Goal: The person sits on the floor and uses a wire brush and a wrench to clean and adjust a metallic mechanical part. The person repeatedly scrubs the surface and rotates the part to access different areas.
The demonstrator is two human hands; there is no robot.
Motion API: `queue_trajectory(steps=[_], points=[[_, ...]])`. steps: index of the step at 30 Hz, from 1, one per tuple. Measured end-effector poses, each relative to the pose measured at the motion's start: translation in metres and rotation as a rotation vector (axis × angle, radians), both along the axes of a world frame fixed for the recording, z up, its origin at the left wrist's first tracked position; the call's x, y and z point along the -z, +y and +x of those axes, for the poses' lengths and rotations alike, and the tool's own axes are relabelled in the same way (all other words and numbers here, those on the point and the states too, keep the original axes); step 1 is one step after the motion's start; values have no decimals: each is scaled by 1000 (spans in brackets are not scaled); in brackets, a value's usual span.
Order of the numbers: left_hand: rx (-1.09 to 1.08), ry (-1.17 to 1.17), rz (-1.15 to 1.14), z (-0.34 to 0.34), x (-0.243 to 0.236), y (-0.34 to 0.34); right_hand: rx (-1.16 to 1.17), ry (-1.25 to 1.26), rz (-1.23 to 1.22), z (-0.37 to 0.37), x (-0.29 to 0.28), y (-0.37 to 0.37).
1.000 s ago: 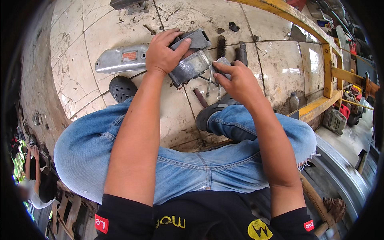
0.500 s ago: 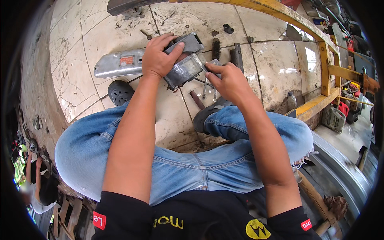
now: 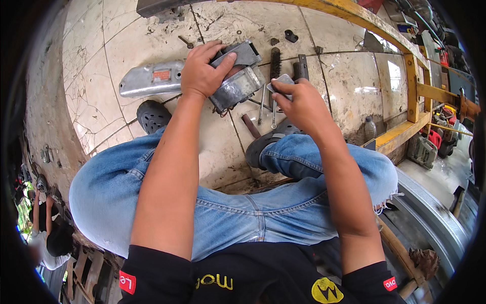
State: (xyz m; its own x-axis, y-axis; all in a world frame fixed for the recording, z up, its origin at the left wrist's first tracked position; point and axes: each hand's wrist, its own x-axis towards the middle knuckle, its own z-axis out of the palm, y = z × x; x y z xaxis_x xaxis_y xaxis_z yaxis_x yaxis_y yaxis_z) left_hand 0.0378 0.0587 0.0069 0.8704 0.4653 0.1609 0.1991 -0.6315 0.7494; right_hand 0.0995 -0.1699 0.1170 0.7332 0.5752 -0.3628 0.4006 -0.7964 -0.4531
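Note:
My left hand [image 3: 200,73] grips a boxy dark grey metal housing [image 3: 237,90] above the tiled floor, its thumb across the upper block and its fingers over the far side. Thin wires show at the housing's lower corner. Just right of it, my right hand [image 3: 302,105] pinches a small flat grey rectangular piece [image 3: 282,81] between thumb and fingers, apart from the housing. Below that piece a spanner [image 3: 274,117] and another slim metal tool [image 3: 261,109] lie on the floor. To the left rests a silver metal cover [image 3: 139,83] with a red label.
A dark bristled rod [image 3: 275,63] and a dark metal bracket [image 3: 301,67] lie beyond my right hand. A yellow steel frame [image 3: 400,134] borders the far and right sides. A small bottle [image 3: 370,126] stands near it. Another person [image 3: 53,243] is at the far left.
My right hand has drawn the flat grey piece away from the housing, to the right. My left hand still grips the housing in nearly the same place.

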Motion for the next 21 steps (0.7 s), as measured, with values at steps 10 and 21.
queue_trajectory(steps=[10,21], points=[[-10,5,6,0,0,-1,-37,16,-20,3,-7,5],[-13,13,-9,3,-3,-4,-35,19,-8,6,-6,4]])
